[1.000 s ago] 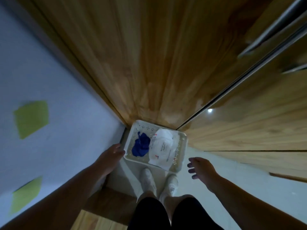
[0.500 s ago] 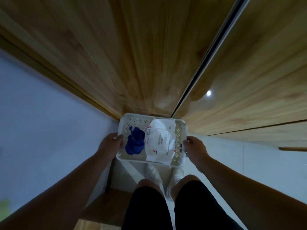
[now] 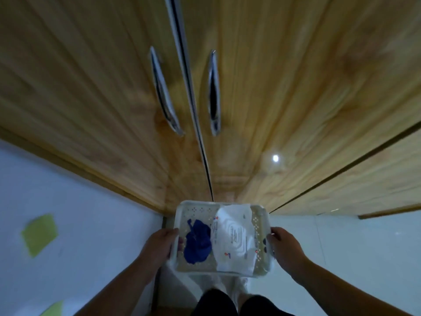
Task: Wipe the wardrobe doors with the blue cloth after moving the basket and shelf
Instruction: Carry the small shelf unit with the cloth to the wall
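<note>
Since half a second ago the view has tilted up: two metal door handles point(image 3: 167, 92) now show on the wardrobe doors point(image 3: 262, 92), either side of the centre seam, and the green patches point(image 3: 39, 234) on the pale wall at left are back in frame. The white perforated basket point(image 3: 196, 210) sits higher against the doors than before, still gripped at both short ends. Left hand point(image 3: 159, 245): fingers closed around the basket's left rim, thumb on top. Right hand point(image 3: 286, 246): fingers curled over the right rim, tips inside the wall. Inside the basket, the blue cloth point(image 3: 197, 245) lies crumpled in the left half; a white packet point(image 3: 234, 238) with small printed marks fills the right half, touching the cloth. White shoes point(image 3: 239, 283) visible below the basket's near edge, on a pale floor point(image 3: 353, 247).
</note>
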`<state>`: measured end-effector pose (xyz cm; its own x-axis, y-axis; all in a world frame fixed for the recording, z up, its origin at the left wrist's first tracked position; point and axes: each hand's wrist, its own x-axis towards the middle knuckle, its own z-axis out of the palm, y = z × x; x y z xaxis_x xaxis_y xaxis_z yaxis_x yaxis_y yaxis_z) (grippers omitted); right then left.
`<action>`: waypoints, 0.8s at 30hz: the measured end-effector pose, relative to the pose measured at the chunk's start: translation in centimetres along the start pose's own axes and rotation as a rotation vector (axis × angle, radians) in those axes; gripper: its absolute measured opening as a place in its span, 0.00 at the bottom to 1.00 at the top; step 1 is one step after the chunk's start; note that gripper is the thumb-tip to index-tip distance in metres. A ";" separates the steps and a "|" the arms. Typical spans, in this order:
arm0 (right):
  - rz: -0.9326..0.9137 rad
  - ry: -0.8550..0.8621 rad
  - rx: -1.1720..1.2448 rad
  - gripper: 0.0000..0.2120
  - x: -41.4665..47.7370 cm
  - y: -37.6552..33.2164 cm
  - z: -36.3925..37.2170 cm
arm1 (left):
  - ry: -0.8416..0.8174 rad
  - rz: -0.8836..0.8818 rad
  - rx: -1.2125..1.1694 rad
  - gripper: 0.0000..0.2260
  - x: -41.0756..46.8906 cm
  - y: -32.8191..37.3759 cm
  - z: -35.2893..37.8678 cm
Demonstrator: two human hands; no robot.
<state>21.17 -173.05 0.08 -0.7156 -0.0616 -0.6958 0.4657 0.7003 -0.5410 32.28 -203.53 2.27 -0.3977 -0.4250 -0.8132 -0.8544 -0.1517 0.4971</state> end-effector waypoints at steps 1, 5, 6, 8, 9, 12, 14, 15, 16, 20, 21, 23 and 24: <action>0.013 0.010 0.016 0.10 -0.7 0.3 -0.9 | -0.013 -0.004 -0.002 0.11 -0.6 0.4 0.6; 0.044 0.063 0.055 0.11 -2.8 2.5 -3.6 | -0.076 -0.030 0.019 0.11 -1.5 2.0 3.3; 0.057 0.085 0.071 0.11 -3.3 3.2 -4.2 | -0.102 -0.030 0.033 0.11 -1.5 2.4 4.0; 0.095 0.137 0.118 0.11 -4.5 4.8 -5.3 | -0.159 -0.015 0.077 0.11 -1.3 3.4 5.6; 0.122 0.164 0.144 0.11 -5.1 5.7 -5.8 | -0.185 -0.007 0.105 0.11 -1.3 3.9 6.4; 0.176 0.260 0.230 0.11 -7.2 8.2 -7.4 | -0.264 0.055 0.183 0.12 -1.8 5.3 9.5; 0.210 0.325 0.282 0.11 -8.5 10.0 -8.3 | -0.328 0.101 0.237 0.12 -2.1 6.1 11.9; 0.230 0.351 0.311 0.11 -9.2 11.0 -8.7 | -0.359 0.123 0.266 0.12 -2.4 6.6 13.2; 0.253 0.377 0.344 0.12 -9.9 12.2 -9.0 | -0.392 0.143 0.294 0.11 -2.8 7.1 14.6; 0.338 0.501 0.463 0.12 -12.6 16.9 -10.1 | -0.498 0.206 0.389 0.09 -4.8 8.4 21.1; 0.351 0.528 0.483 0.12 -13.2 18.0 -10.5 | -0.521 0.218 0.420 0.08 -5.4 8.6 22.8; 0.384 0.550 0.543 0.11 -14.3 20.4 -11.6 | -0.557 0.224 0.488 0.07 -6.8 8.7 26.5; 0.398 0.560 0.577 0.11 -14.8 21.6 -12.3 | -0.570 0.224 0.517 0.06 -7.5 8.7 28.4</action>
<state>35.45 -148.26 4.45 -0.5238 0.5708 -0.6322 0.8149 0.1195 -0.5672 18.30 -176.32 4.11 -0.5682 0.1460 -0.8098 -0.7254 0.3758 0.5767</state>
